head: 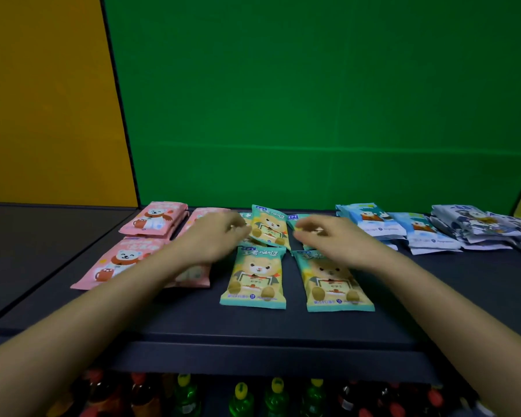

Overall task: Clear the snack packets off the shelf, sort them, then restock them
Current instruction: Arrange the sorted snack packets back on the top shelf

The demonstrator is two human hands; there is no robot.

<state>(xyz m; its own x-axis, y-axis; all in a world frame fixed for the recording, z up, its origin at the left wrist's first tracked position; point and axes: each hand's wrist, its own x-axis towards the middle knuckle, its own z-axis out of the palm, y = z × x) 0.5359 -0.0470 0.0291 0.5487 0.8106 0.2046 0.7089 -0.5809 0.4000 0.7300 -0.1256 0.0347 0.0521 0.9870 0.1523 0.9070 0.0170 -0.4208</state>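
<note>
Packets of glossy, flat, pillow-shaped film with crimped ends are seen from the head view, laid in colour groups along a dark matte shelf point(193, 320). Pink packets point(124, 260) printed with a white bear are set at the left, teal packets point(254, 278) with a brown bear on yellow in the middle, light blue packets point(370, 219) further right, and grey-blue packets point(475, 224) piled at the far right.

One raised teal packet point(269, 225) is tilted up at the back of the middle group. Its left edge is gripped by the curled fingers of the left hand point(214, 236). The right hand point(328, 236) is held over the rear teal packets with fingers bent. Whether anything is pinched there cannot be told through the blur.

Capped plastic bottles point(241, 398) are glimpsed below the shelf.
</note>
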